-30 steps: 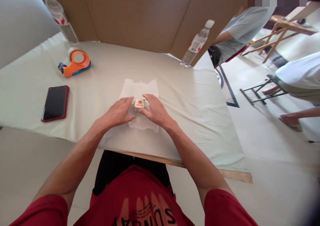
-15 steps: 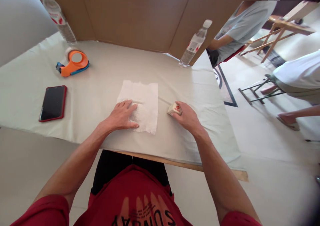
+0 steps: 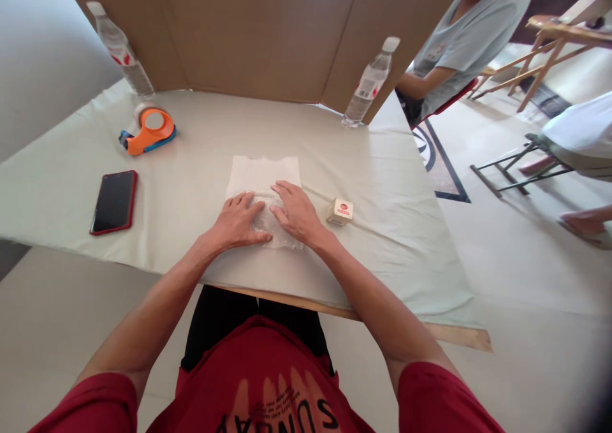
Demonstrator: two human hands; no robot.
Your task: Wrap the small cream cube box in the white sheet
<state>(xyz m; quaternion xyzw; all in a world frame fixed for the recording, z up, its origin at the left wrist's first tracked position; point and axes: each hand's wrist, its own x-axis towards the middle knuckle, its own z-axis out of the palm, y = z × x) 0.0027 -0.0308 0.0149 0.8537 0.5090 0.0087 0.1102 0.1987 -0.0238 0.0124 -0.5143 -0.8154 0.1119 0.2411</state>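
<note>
A white sheet (image 3: 262,170), its near part looking like clear bubble wrap, lies flat on the table in front of me. My left hand (image 3: 239,222) rests on its left side, fingers spread. On its right side lies my right hand (image 3: 297,215), fingers stretched out and holding nothing. The hands cover much of the sheet's lower half. Just right of my right hand, apart from it, a small cream box (image 3: 341,211) with a red mark stands on the cloth.
A phone (image 3: 113,202) in a red case and an orange tape dispenser (image 3: 152,131) lie at left. Water bottles stand at back left (image 3: 122,50) and back right (image 3: 371,83), before a cardboard screen (image 3: 258,31). Two people sit beyond the table's right edge.
My right hand has let go of the small box and moved left onto the sheet. The box now stands by itself on the table. My left hand has stayed on the sheet.
</note>
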